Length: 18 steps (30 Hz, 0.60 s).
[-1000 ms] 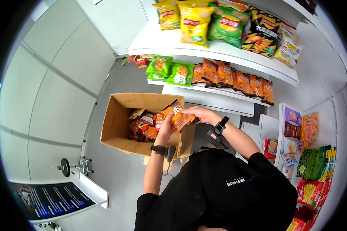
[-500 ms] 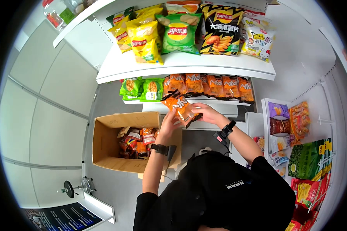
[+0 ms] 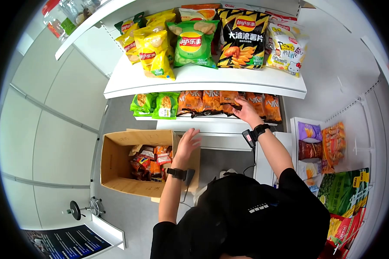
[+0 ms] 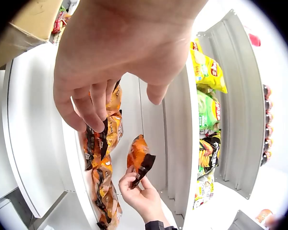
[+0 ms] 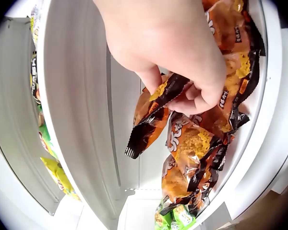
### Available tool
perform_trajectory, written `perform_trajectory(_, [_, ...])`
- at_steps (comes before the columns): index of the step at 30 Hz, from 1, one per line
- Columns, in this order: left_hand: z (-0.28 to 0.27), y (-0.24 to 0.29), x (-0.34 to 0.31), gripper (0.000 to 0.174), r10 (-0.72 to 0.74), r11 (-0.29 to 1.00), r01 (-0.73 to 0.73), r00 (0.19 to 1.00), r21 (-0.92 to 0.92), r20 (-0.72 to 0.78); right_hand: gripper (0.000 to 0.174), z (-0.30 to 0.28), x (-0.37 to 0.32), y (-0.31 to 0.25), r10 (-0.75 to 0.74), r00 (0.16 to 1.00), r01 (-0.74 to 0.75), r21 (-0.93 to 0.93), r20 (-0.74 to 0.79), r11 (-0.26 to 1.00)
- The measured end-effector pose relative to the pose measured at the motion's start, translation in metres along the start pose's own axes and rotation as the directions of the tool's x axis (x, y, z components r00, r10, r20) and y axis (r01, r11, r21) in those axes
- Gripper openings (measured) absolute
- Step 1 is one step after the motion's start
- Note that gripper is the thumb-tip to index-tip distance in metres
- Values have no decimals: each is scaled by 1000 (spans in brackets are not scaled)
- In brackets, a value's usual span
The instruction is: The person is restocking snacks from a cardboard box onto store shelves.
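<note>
My right hand (image 3: 247, 113) pinches the edge of an orange snack bag (image 3: 229, 97) at the middle shelf. In the right wrist view the thumb and fingers of the right hand (image 5: 173, 52) hold that bag (image 5: 151, 115) by its black edge, behind a row of orange bags (image 5: 189, 143). The left wrist view shows the held bag (image 4: 138, 155) above the shelf surface, apart from the row (image 4: 103, 177). Holding nothing, my left hand (image 3: 186, 144) is raised beside the carton's right side, fingers spread a little. Green bags (image 3: 166, 105) stand left of the orange row.
An open carton (image 3: 136, 137) with several small packets stands on the floor at the left. Overhead, a white shelf (image 3: 203, 84) carries chip bags (image 3: 190, 43) and juts out over the orange row. A side rack with snacks (image 3: 310, 132) is at the right.
The orange bag, earlier held in both hands over the floor, has moved up to the middle shelf in my right hand. My left hand has let go of it and moved slightly left.
</note>
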State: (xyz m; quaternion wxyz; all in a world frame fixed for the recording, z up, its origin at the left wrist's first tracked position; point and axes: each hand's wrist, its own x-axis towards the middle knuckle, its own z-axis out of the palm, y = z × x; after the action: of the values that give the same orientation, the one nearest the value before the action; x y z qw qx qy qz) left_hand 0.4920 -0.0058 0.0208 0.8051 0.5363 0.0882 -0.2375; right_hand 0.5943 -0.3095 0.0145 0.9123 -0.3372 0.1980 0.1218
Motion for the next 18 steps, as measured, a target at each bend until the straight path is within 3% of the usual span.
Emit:
perform_trajectory(8, [-12, 4, -15, 59, 14, 999, -15, 998, -28, -66, 22, -22, 37, 8, -155, 971, 81, -362, -181, 929])
perform_trajectory(13, [-16, 0, -11, 58, 10, 1000, -10, 998, -1, -63, 36, -21, 37, 14, -170, 963, 46, -496, -209, 867])
perform_trajectory(18, [-11, 1, -9, 54, 3, 1000, -4, 999, -16, -51, 36, -20, 34, 10, -204, 964, 52, -627, -172, 777])
